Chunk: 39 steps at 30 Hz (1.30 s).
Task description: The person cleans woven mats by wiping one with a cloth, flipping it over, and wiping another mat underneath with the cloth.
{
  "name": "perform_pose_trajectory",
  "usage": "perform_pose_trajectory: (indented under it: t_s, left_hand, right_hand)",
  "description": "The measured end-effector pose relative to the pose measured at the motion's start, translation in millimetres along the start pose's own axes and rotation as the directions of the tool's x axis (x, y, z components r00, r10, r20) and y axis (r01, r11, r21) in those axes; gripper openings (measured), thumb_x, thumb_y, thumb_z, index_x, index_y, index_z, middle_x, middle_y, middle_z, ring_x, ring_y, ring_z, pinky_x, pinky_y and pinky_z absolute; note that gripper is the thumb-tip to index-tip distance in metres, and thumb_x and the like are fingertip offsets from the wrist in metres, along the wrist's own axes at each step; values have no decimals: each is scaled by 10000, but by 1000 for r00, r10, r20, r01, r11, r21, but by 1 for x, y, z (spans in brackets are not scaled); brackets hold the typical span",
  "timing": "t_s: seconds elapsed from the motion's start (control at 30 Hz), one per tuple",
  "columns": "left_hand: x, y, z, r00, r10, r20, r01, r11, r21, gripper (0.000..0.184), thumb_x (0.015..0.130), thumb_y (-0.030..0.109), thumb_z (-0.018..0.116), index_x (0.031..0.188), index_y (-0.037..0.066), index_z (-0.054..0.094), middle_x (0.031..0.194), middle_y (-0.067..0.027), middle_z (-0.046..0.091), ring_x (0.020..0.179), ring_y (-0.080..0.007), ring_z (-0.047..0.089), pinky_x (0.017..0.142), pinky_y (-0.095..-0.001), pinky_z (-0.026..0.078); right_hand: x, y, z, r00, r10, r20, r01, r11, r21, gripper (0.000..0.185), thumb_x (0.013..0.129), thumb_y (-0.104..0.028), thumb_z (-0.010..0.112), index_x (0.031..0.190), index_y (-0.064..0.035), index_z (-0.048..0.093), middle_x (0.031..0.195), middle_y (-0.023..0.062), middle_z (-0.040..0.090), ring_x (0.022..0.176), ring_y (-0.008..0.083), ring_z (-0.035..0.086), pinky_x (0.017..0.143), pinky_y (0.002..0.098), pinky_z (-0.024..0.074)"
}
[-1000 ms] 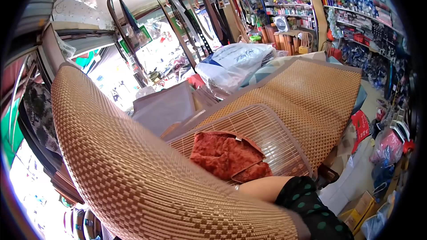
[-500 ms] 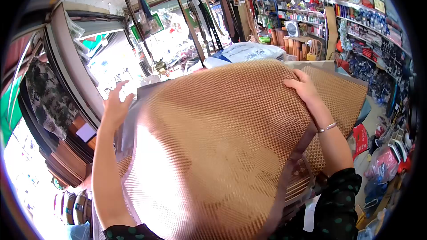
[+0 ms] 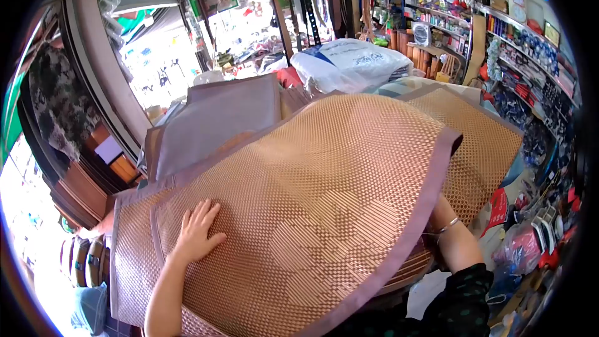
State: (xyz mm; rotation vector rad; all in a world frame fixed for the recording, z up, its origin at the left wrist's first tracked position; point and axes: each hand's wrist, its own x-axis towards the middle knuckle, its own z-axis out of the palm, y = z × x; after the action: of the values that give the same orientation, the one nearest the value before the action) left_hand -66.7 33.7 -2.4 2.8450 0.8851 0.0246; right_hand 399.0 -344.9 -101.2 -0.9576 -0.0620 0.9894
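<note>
The left hand [image 3: 198,236] is laid flat, fingers apart, on the bulging woven mat [image 3: 293,193]. Behind, layered goods [image 3: 400,73] are held in a plastic bag [image 3: 359,59]. The right hand [image 3: 442,211] is mostly hidden behind the mat's edge; its grip cannot be told.

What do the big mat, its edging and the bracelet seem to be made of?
The big mat looks like straw or plastic with a slight sheen: flat strips visibly interlace. The edging seems matte cloth, a plain, soft-looking band. The bracelet is probably polished metal, judging by its silvery glint.
</note>
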Motion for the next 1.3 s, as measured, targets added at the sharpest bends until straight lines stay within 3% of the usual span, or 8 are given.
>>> perform_pose_trajectory:
  t_s: [0.2,0.27,0.4,0.53,0.77,1.13,1.23,1.3]
  left_hand:
    - [23,-10,-33,997,-20,69,13,994,108,674,952,461,543,1545,226,323,1616,-130,256,1509,-292,196,1222,-517,119]
    - [34,2,-44,975,-157,157,151,987,45,611,971,398,532,1532,235,351,1590,-139,313,1492,-304,241,1208,-546,151]
    - [61,47,-12,998,-37,-54,18,950,-311,640,991,457,489,1530,144,341,1581,-183,310,1493,-325,232,1184,-611,142]
    - [56,77,15,996,-11,-89,9,999,-32,746,981,623,381,1552,152,293,1611,-190,229,1514,-329,158,1188,-618,93]
    - [52,73,15,998,24,-52,-23,1000,13,765,949,609,457,1550,163,300,1615,-203,204,1518,-333,128,1195,-611,57]
    - [37,86,15,964,266,-1,-265,962,67,829,886,688,495,1556,241,296,1611,-218,205,1511,-360,143,1176,-650,48]
    - [38,88,16,948,318,-6,-316,945,81,842,881,716,475,1555,245,298,1605,-218,223,1508,-361,158,1173,-656,60]
    - [38,88,16,939,343,-21,-340,936,93,855,873,740,469,1551,243,310,1599,-212,243,1504,-356,176,1176,-652,69]
  right_hand:
    - [1,44,57,976,164,142,-120,953,-278,195,909,-148,607,1036,-14,668,954,95,691,769,178,690,638,274,578]
    - [2,52,77,962,196,188,-119,927,-356,193,897,-144,622,1032,-14,669,958,92,691,775,176,690,645,273,576]
    - [4,62,112,938,229,261,-73,865,-496,195,874,-136,653,1025,-14,670,965,88,692,786,172,689,658,273,574]
    - [-5,47,109,951,173,256,2,826,-563,203,850,-128,683,1017,-13,670,972,84,692,798,168,688,672,272,572]
    - [-79,-62,32,937,-343,63,323,783,-531,229,809,-114,737,1004,-13,672,985,76,693,819,161,687,695,271,567]
    - [-170,-129,61,438,-889,135,845,356,-398,381,765,-149,748,1099,-1,641,991,45,674,885,163,660,757,298,555]
    - [-141,-91,112,452,-843,291,846,302,-439,433,755,-164,743,1137,4,629,991,34,667,907,165,650,776,308,552]
    - [-121,-59,153,622,-519,587,707,48,-706,530,743,-244,760,1201,-22,610,1134,106,594,1034,243,591,886,369,488]
